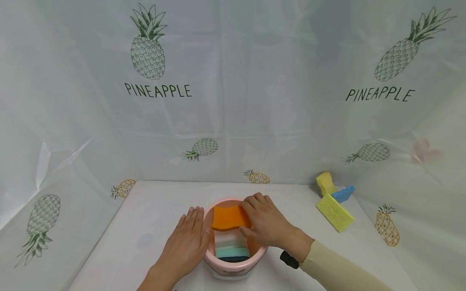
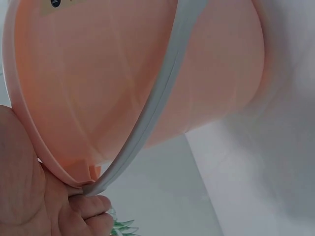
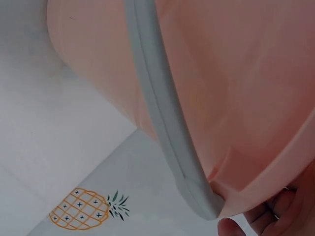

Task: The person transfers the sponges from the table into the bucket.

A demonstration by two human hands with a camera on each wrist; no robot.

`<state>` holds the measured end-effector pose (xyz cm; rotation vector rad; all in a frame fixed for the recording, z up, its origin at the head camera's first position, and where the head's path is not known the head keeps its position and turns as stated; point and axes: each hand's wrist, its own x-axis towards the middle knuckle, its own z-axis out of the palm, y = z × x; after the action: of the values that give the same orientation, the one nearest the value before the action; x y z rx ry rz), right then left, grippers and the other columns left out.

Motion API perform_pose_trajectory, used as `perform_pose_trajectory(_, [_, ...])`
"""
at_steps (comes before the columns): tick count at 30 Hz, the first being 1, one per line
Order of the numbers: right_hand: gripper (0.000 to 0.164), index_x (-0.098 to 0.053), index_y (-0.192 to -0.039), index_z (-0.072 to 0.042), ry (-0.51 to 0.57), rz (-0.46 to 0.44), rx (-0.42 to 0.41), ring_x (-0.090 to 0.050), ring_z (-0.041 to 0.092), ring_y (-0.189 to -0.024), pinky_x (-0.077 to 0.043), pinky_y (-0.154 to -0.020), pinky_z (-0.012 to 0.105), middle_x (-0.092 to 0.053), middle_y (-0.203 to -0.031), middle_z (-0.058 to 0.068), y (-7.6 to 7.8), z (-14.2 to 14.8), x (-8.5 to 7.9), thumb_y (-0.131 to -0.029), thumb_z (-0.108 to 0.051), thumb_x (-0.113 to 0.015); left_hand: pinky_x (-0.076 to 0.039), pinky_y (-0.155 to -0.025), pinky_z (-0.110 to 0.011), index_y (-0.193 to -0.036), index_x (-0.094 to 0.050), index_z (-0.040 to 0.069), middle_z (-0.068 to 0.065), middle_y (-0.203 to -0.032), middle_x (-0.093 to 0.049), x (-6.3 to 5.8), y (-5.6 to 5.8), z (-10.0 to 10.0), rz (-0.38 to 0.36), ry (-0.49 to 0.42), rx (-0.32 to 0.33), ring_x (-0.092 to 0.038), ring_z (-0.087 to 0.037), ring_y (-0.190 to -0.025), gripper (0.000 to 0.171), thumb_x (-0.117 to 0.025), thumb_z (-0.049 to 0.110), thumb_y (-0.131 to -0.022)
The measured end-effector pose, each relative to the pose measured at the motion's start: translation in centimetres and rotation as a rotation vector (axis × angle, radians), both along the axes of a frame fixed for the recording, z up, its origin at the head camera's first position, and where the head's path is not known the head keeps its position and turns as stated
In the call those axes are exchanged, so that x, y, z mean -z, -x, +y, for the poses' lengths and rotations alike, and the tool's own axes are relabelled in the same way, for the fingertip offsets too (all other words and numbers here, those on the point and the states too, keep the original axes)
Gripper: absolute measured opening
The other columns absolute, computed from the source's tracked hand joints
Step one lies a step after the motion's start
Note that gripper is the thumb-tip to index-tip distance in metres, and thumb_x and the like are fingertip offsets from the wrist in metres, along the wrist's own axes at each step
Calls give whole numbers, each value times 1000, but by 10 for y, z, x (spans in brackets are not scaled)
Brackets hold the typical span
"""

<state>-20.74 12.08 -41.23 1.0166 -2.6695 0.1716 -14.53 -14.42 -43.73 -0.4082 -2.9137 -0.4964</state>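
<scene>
A pink bucket (image 1: 251,264) with a grey handle (image 3: 157,93) stands upright near the table's front edge. Inside, an orange sponge (image 1: 229,218) lies toward the far side. Closer in is a sponge with pale, mint and dark bands (image 1: 232,252). My left hand (image 1: 185,240) lies along the bucket's left rim, fingers straight, beside the handle joint. Over the right rim, my right hand (image 1: 267,222) holds the orange sponge's right end between finger and thumb. That end is partly hidden by the hand. In the right wrist view, other fingers (image 3: 273,216) curl near the rim.
At the table's back right lie a yellow sponge (image 1: 325,184), a blue sponge (image 1: 343,194) and a flat yellow-green sponge (image 1: 335,213), close together. A pineapple-printed sheet (image 1: 255,101) hangs behind the white table (image 1: 156,210) and along its sides.
</scene>
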Motion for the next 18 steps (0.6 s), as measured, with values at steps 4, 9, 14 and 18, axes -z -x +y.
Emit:
perform_pose_trajectory(4, [57,-64,-134,-11,-18,26,-23,-49,20,-112,-42,-92,35,-64,-124,1,2,-2,2,-93,-49,-74,-26,-129,-58,-160,-37,-6,-22,-168,-37,-2,-1,0,-6,5,8,-29,-38,-159,63,-43,35,-113])
perform_pose_trajectory(9, [56,-64,-135,-12,-35,31,-35,-49,20,-110,-43,-91,35,-64,-123,0,3,-3,3,-93,-48,-74,-26,-129,-58,-160,-37,-6,-22,-167,-37,-2,-2,0,0,10,10,-29,-38,-159,63,-43,34,-113])
perform_pose_trajectory(14, [57,-64,-134,-13,-55,17,-35,-49,19,-109,-42,-91,35,-64,-121,-1,4,-3,3,-93,-51,-73,-26,-129,-57,-160,-37,-6,-22,-168,-36,-2,-1,0,-3,13,7,-29,-38,-159,63,-42,35,-113])
perform_pose_trajectory(18, [57,-63,-134,-14,-70,1,-32,-48,19,-110,-42,-91,34,-63,-122,-2,5,-3,3,-93,-53,-72,-26,-129,-58,-160,-38,-6,-22,-167,-37,-1,-1,0,3,11,4,-30,-38,-159,63,-43,35,-113])
